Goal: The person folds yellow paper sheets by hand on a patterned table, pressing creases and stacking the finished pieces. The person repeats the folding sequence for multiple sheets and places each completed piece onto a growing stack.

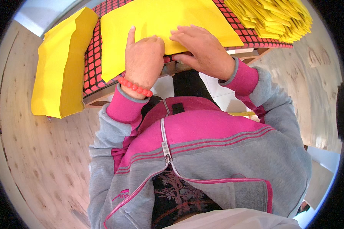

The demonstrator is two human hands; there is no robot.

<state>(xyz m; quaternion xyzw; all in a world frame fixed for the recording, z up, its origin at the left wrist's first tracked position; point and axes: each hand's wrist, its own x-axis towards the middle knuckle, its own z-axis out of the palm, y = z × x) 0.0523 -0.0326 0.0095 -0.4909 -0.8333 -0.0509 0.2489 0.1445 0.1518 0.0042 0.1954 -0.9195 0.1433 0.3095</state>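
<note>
A yellow fabric-like sheet [172, 19] lies flat over a red-and-black patterned cover. My left hand [145, 59], with a red bead bracelet [135, 87] at the wrist, rests on its near edge. One finger stretches out on the left side. The other fingers bend under, and their tips are hidden, so what they hold, if anything, cannot be made out. Over the sheet's near edge to the right, my right hand [206, 49] has its fingers extended and its thumb apart, gripping nothing.
Another folded yellow piece [65, 65] hangs over the left end of the patterned cover [92, 68]. A thick pile of yellow pieces [273, 17] is stacked at the far right. A wooden frame [256, 54] shows beneath the cover. Pale wood-look panels [26, 145] lie at the left.
</note>
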